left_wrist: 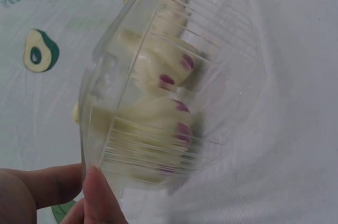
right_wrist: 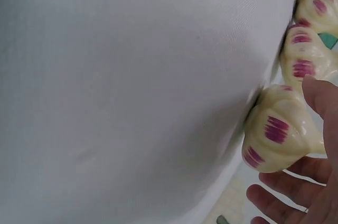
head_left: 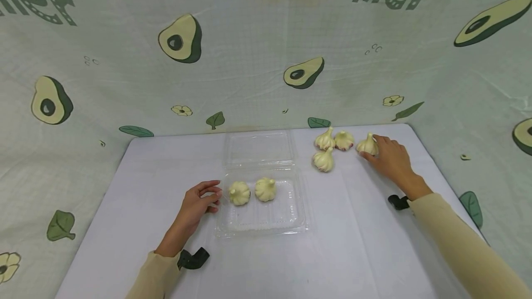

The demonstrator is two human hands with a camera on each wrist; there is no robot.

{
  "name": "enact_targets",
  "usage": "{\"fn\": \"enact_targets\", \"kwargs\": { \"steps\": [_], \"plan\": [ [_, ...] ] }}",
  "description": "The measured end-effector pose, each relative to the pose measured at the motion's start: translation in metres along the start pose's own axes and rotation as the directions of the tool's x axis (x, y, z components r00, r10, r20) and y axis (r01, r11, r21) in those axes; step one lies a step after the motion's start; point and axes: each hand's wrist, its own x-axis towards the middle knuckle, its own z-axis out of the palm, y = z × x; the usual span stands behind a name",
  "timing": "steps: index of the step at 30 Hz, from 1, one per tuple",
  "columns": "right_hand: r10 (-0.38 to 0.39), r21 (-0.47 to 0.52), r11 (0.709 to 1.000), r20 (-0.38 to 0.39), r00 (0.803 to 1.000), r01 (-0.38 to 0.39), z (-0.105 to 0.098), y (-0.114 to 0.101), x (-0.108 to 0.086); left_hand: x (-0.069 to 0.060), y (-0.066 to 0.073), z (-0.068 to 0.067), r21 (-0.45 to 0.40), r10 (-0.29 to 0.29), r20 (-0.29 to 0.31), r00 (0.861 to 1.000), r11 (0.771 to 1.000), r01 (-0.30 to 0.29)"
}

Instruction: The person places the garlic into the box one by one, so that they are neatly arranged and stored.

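Observation:
A clear plastic clamshell box point(head_left: 266, 218) lies with its lid folded back, and two garlic bulbs point(head_left: 265, 189) sit side by side in its base. At the left rim, my left hand point(head_left: 198, 202) pinches the edge between thumb point(left_wrist: 100, 195) and fingers. Over at the far right, my right hand point(head_left: 390, 158) has thumb and fingers around a garlic bulb point(right_wrist: 277, 129) with purple streaks, which stands on the table. The palm is partly cut off in the right wrist view. Beyond this bulb are more garlic bulbs point(right_wrist: 306, 57).
Three loose garlic bulbs point(head_left: 324, 160) form a group at the back, between the box and my right hand. The box lid point(head_left: 259, 147) reaches near the back edge of the white table point(head_left: 166, 165). Behind it hangs an avocado-print cloth point(head_left: 241, 36).

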Motion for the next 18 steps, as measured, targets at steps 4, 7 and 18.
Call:
{"fn": "enact_targets", "kwargs": {
  "steps": [4,7,18],
  "plan": [
    [-0.002,0.009,1.0,0.004,1.0,0.002,0.0027,0.0005,0.003,0.0,-0.0001,-0.0001,-0.001,0.002,-0.001,1.0,1.0,-0.002],
    [-0.003,0.015,1.0,0.006,1.0,0.003,0.005,0.0007,0.0049,-0.0001,-0.0002,0.0,-0.002,0.002,-0.004,1.0,1.0,-0.002],
    [0.011,0.038,0.999,-0.007,1.0,-0.011,0.0052,-0.0001,0.0066,0.0,-0.0007,0.0004,-0.002,-0.002,-0.005,1.0,1.0,0.002]
  ]
}}
